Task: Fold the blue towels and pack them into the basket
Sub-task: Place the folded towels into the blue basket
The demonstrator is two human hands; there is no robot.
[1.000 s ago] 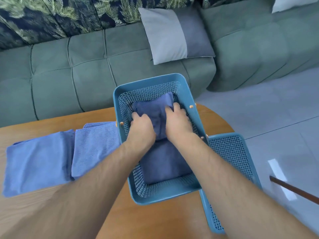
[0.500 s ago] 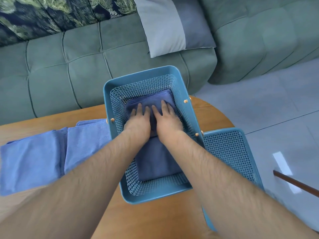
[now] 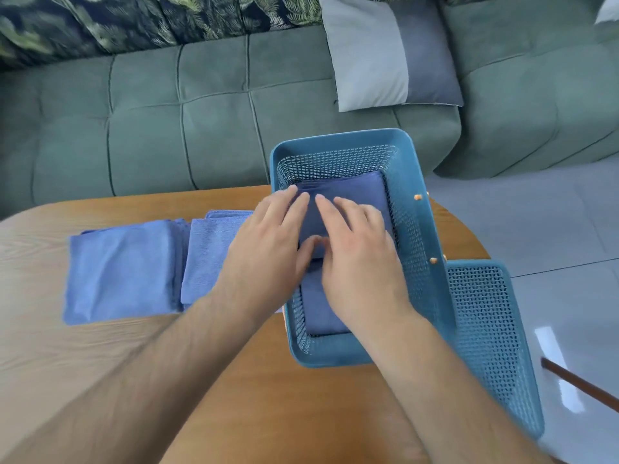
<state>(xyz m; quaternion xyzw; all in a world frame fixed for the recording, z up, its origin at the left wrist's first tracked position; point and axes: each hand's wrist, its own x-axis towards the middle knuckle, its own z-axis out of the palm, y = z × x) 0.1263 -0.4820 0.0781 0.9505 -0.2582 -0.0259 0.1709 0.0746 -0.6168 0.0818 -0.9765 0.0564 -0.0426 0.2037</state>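
Wooden bench point(image 3: 268, 406) before green sofa point(image 3: 201, 128) | basket point(image 3: 335, 358) on bench, right side, folded blue towel point(image 3: 358, 195) inside | left grip point(image 3: 264, 249), right grip point(image 3: 358, 266): fingers straight, holding nothing, over that towel | spare towels point(image 3: 124, 272) left of basket

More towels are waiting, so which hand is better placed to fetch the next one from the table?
Left, probably. The left hand is nearest the towels on the table. The right hand lies over the basket, farther off, and would have to reach across.
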